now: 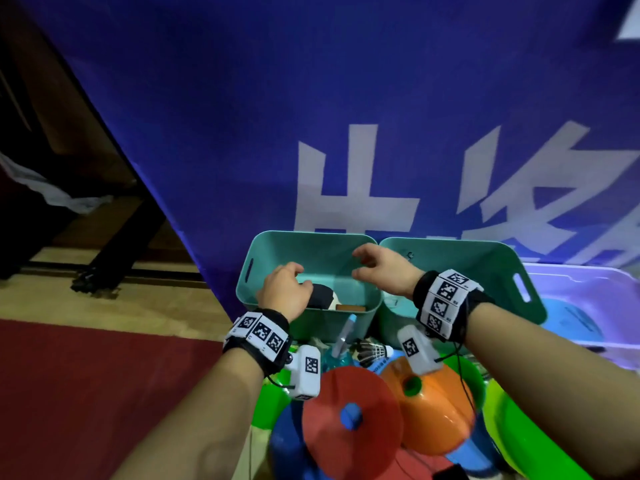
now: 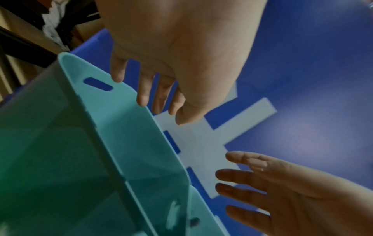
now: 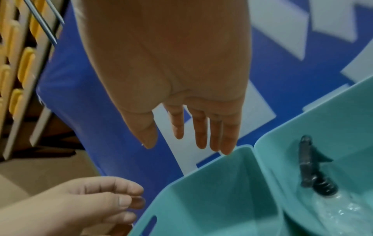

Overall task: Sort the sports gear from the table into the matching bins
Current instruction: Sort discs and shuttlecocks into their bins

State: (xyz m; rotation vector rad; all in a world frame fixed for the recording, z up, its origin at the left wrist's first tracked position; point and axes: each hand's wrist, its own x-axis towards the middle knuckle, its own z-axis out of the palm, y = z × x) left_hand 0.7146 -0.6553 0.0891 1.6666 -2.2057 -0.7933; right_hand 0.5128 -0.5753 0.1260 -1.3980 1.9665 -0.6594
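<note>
Both hands are above the left teal bin (image 1: 360, 299), and both are empty. The left hand (image 1: 284, 292) has its fingers loosely curled downward over the near part of this bin and holds nothing; the right hand (image 1: 382, 270) has relaxed, slightly spread fingers over the inner wall between the left teal bin and the right teal bin (image 1: 498, 261), and also holds nothing. Inside the left teal bin lies a paddle (image 1: 327, 298) with a dark face and a wooden handle, partly hidden under the left hand. The two bins stand touching side by side in front of a blue banner (image 1: 242, 116). Nearer to the person, on the table, lie a red disc (image 1: 349, 407), an orange disc (image 1: 429, 407), a shuttlecock (image 1: 374, 351) and a blue bottle (image 1: 337, 356).
</note>
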